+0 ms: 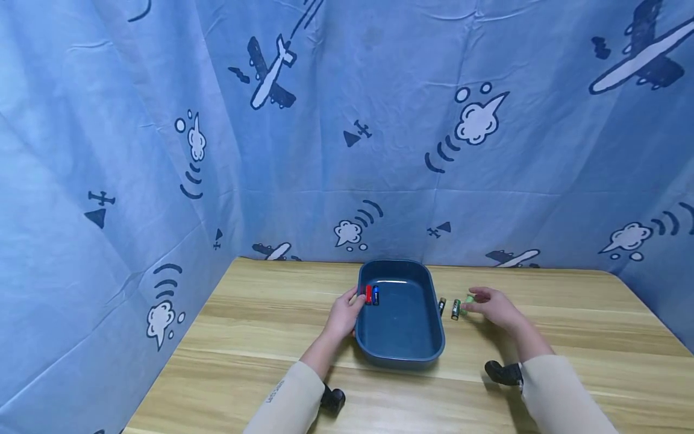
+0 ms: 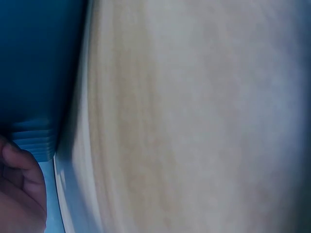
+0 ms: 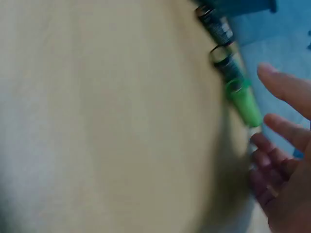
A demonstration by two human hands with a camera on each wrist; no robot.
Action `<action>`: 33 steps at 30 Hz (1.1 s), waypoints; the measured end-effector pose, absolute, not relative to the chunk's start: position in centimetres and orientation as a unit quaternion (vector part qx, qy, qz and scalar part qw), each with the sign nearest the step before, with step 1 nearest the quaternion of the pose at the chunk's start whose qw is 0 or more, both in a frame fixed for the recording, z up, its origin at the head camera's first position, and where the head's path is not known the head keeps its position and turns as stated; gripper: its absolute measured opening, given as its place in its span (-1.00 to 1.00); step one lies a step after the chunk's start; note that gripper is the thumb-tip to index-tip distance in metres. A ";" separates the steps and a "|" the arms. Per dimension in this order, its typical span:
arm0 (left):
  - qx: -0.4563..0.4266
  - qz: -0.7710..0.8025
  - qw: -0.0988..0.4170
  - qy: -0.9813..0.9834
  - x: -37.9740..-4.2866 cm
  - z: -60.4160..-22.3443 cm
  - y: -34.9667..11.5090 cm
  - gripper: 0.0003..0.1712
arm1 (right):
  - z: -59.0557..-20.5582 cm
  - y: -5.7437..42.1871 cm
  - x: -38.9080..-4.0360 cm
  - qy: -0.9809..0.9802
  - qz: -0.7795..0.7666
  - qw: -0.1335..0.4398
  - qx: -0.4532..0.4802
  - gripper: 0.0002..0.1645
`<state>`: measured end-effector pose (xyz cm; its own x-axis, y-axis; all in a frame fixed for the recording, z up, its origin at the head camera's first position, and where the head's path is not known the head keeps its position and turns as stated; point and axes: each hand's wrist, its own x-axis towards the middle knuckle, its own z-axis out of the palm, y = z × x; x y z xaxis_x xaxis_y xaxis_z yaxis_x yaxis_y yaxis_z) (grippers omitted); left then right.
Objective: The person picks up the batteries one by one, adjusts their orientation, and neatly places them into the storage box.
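A dark blue rectangular tub stands on the table, with a red battery and a blue battery lying side by side at its left inner side. My left hand grips the tub's left wall, thumb over the rim. Just right of the tub, a black battery, a dark green battery and a light green battery lie in a row. Around the light green one, my right hand spreads thumb and fingers; in the right wrist view these stand apart from that battery.
The wood-grain table extends on both sides of the tub. A blue curtain printed with planes hangs behind and at the sides. A black wrist device sits under the left sleeve, another black device by the right.
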<state>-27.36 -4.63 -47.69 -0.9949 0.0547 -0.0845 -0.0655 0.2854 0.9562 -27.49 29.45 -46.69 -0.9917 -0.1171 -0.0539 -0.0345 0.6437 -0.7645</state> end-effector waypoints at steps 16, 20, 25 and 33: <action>0.024 0.610 0.027 0.791 -27.1 -47.8 -5.1 -0.50 | -48.8 29.0 -27.3 0.935 -0.353 -0.006 -0.025 -0.05; 0.022 0.608 0.032 0.793 -27.1 -47.8 -5.1 -0.49 | -48.8 29.0 -27.2 0.937 -0.348 -0.007 -0.018 -0.07; 0.024 0.609 0.040 0.791 -27.1 -48.0 -5.1 -0.48 | -48.8 29.0 -27.0 0.936 -0.352 -0.005 -0.017 -0.10; 0.018 0.601 0.044 0.798 -27.1 -47.9 -5.1 -0.48 | -48.9 29.1 -27.0 0.929 -0.370 -0.004 -0.019 -0.14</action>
<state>-27.09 -5.10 -47.93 -0.9955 0.0821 -0.0479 -0.0235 0.2763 0.9608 -27.03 29.14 -48.85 -0.9993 -0.0313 0.0218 -0.0377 0.7252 -0.6875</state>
